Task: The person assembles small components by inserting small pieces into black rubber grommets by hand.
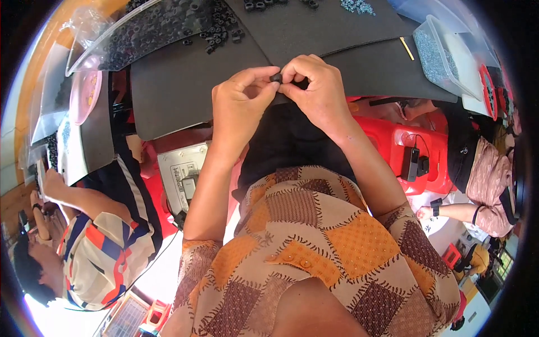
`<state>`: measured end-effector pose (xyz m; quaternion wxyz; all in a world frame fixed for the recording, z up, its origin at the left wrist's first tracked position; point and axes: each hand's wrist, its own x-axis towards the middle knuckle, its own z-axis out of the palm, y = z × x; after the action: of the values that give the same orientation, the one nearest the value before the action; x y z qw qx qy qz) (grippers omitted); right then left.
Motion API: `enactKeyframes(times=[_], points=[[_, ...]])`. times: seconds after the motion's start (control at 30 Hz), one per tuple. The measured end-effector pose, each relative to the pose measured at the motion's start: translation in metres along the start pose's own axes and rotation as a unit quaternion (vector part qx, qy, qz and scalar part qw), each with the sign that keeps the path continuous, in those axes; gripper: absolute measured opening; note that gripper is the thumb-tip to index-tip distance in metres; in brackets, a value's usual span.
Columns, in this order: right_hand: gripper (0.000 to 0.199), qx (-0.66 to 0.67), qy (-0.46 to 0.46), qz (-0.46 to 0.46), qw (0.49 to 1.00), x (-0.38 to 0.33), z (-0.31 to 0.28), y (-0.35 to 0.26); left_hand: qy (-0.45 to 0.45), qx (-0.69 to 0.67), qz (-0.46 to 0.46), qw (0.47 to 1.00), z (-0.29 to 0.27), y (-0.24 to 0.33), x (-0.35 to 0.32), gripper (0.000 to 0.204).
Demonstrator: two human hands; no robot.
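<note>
Over the near edge of the dark table, my left hand (245, 92) and my right hand (315, 81) meet fingertip to fingertip. Pinched between them is a small black rounded piece (276, 78), which looks like plastic; the fingers cover part of it. Both thumbs and index fingers are closed on it. Beyond my left hand, loose black ring-like pieces (216, 39) lie on the dark mat (174, 101). A clear tub (120, 26) full of similar black pieces stands at the far left.
Small blue pieces (357, 7) form a pile at the back. To the right are a yellow stick (407, 49) and a clear tub of blue pieces (449, 73). A pink dish (87, 98) sits left. Red stools (387, 143) and co-workers (106, 253) flank me.
</note>
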<state>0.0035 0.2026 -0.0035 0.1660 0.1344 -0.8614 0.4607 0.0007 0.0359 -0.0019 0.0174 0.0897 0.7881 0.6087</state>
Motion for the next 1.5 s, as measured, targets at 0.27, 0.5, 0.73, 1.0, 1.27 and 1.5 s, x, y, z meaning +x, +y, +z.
enactKeyframes(times=[0.27,0.5,0.73,1.0,1.27,1.5], points=[[0.021,0.029,-0.074,0.042,0.996,0.000,-0.016,-0.003,0.016,0.089,0.063,0.994,0.007,0.007,-0.003,0.023],[0.018,-0.025,-0.083,0.035,0.996,0.001,-0.019,-0.006,0.044,0.066,0.107,0.991,0.014,0.003,-0.004,0.019],[0.013,-0.013,-0.108,0.012,0.994,0.006,-0.024,-0.009,0.052,0.070,0.073,0.994,0.015,0.005,-0.003,0.048],[0.007,-0.077,-0.036,-0.095,0.992,0.039,-0.010,-0.019,0.041,0.076,0.061,0.994,0.015,0.008,-0.005,0.074],[0.023,-0.156,0.000,-0.061,0.986,0.053,0.039,-0.005,0.076,0.111,0.109,0.985,0.019,-0.002,-0.003,0.107],[0.015,-0.181,-0.005,-0.125,0.975,0.056,0.042,0.009,0.069,0.127,0.117,0.983,0.018,-0.004,-0.002,0.101]])
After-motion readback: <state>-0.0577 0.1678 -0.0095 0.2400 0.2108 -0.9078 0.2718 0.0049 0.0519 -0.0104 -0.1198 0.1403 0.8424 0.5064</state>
